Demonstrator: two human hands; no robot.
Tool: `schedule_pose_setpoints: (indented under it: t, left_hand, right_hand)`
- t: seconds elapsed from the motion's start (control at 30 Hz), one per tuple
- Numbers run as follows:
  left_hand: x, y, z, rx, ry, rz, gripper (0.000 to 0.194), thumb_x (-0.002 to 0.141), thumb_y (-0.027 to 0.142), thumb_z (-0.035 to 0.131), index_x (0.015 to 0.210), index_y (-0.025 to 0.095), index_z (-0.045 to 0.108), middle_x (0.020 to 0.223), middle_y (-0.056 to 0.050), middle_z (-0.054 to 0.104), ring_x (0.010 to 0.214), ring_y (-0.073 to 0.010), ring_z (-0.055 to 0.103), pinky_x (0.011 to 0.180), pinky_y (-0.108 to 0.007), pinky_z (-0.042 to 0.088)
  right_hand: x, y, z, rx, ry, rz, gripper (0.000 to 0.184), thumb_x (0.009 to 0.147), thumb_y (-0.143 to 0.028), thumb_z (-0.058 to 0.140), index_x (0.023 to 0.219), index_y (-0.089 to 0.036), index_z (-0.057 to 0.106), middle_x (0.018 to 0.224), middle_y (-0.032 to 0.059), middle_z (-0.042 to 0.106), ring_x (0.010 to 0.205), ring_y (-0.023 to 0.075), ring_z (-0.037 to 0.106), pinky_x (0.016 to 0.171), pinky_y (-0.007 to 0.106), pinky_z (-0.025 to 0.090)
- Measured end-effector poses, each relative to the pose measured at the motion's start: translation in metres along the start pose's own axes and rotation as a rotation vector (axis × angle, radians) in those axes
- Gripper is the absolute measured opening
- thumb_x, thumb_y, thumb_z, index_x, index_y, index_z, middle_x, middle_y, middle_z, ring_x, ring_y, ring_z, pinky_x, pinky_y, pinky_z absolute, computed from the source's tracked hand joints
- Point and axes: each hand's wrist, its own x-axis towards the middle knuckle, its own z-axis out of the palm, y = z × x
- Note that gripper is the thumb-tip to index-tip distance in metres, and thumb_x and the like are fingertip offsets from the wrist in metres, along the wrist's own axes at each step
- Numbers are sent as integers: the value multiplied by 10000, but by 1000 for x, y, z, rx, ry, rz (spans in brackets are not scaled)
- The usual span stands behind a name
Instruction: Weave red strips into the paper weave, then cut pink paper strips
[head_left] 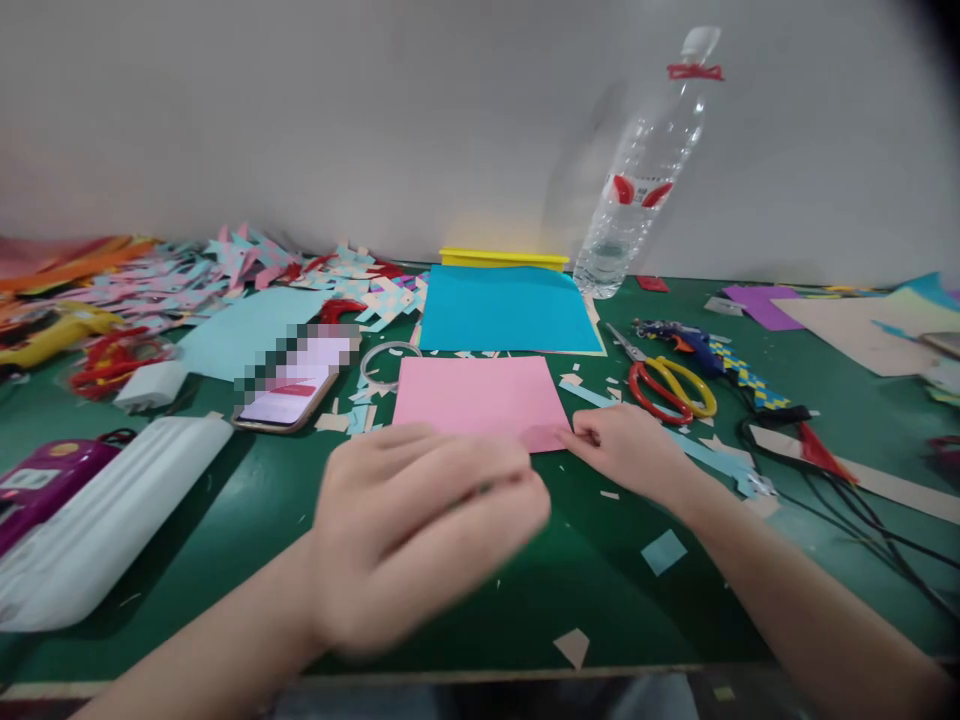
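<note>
The pink sheet (480,395) lies flat on the green counter (547,580), in front of the person. Its long axis runs left to right, roughly along the counter's front edge, with one long side facing the person and the other the wall (375,130). The right hand (637,450) is at its near right corner, the fingers curled and pinching it. The left hand (420,520) is raised above its near left part, hiding some of the near edge; the fingers are bent together, but motion blur means I cannot tell whether they grasp anything.

Just beyond lies a blue sheet (510,310), its long axis also left to right. A roll of tape (365,368) sits by the pink sheet's far left corner. The scissors (649,365), with one red handle and one yellow, lie to the right, blades pointing away and leftward.

The bottle (634,215) by the wall has a label (643,190) with two red leaf shapes; its small characters are unreadable. The phone (300,385) on the left has a lit screen, partly pixelated, with a reddish panel and no legible text.
</note>
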Motion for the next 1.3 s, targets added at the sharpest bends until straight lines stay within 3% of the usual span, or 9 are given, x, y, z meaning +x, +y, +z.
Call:
schedule_pose_setpoints:
  t: [0.07,0.17,0.3,0.4,0.47,0.6,0.73,1.0,1.3]
  left_hand:
    - [15,-8,15,-258,-61,136,170,929,221,472,926,196,640,818,-5,686,738,-139,646,686,-262,526]
    - [17,-15,42,-272,-294,110,157,922,281,514,964,163,608,896,-50,689,821,-181,651,708,-298,520]
    - [3,-19,65,-314,-476,59,263,879,358,574,1054,161,578,1095,-101,642,1021,-254,601,862,-406,493]
    - [-2,-23,70,-336,-520,36,263,880,314,569,1093,160,569,1137,-97,631,1026,-246,603,869,-397,499]
    - [-3,-26,72,-344,-535,17,243,877,289,569,1077,153,579,1103,-87,652,968,-226,631,825,-359,522]
    - [-1,-32,73,-327,-540,24,202,872,269,563,1030,153,611,1060,-77,682,929,-222,654,754,-322,542]
    - [-1,-32,73,-323,-505,45,222,925,283,473,1030,161,627,1026,-71,696,912,-209,663,737,-310,539]
    - [1,-28,73,-279,-417,79,261,960,234,386,976,137,628,944,-73,714,820,-188,681,687,-284,539]
    - [2,-20,72,-296,-298,56,186,927,212,454,885,152,625,843,-51,707,751,-169,665,643,-273,519]
  right_hand:
    - [0,-8,-8,-15,122,-27,404,907,-413,416,574,-185,409,502,-17,467,466,100,380,505,260,213]
    - [-1,-28,-25,28,255,-100,321,916,-373,432,666,-185,505,591,-4,551,515,106,460,511,251,258]
    - [0,-54,-36,70,217,-231,215,915,-328,464,799,-194,586,712,12,633,605,124,547,550,253,339]
    - [8,-58,-25,54,152,-324,172,899,-327,516,891,-182,608,813,35,669,726,163,600,623,274,415]
    - [14,-52,-10,55,160,-393,198,899,-321,527,981,-160,610,919,63,682,869,197,612,758,317,452]
    - [21,-38,12,78,181,-477,327,866,-311,588,1143,-138,567,1099,90,662,1066,222,568,942,380,419]
    - [21,-32,15,114,229,-503,177,901,-255,530,1037,-179,616,1051,50,687,1011,174,597,1022,395,367]
    - [23,-35,20,20,336,-530,179,915,-261,506,980,-181,652,936,39,704,906,172,606,941,378,400]
    - [21,-46,15,-29,429,-502,190,913,-177,485,869,-195,669,829,16,712,809,147,609,905,365,378]
